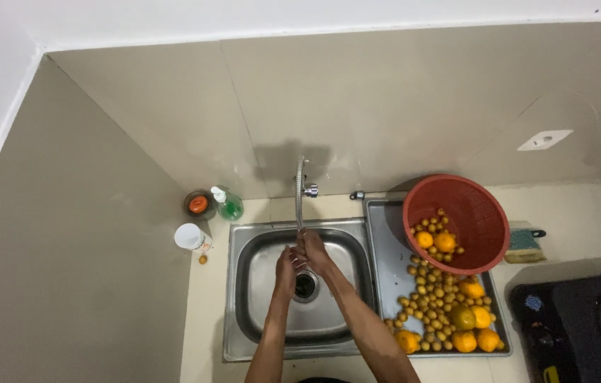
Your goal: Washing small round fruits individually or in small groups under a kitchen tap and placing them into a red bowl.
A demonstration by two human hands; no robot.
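Both of my hands are together over the steel sink (pixel 243 312), right under the spout of the curved tap (pixel 299 191). My left hand (pixel 286 267) and my right hand (pixel 312 252) touch each other above the drain (pixel 306 285). I cannot tell whether they hold anything small between them. To the right, a red colander (pixel 481 213) is tipped on the draining board (pixel 387 255), with several small yellow fruits (pixel 431 294) and oranges (pixel 465 340) spilling out of it.
A green soap bottle (pixel 229 204), an orange-lidded jar (pixel 199 204) and a white cup (pixel 191 237) stand left of the sink. A sponge (pixel 524 243) lies right of the colander. A dark stove (pixel 584 326) fills the right corner. Walls close in left and behind.
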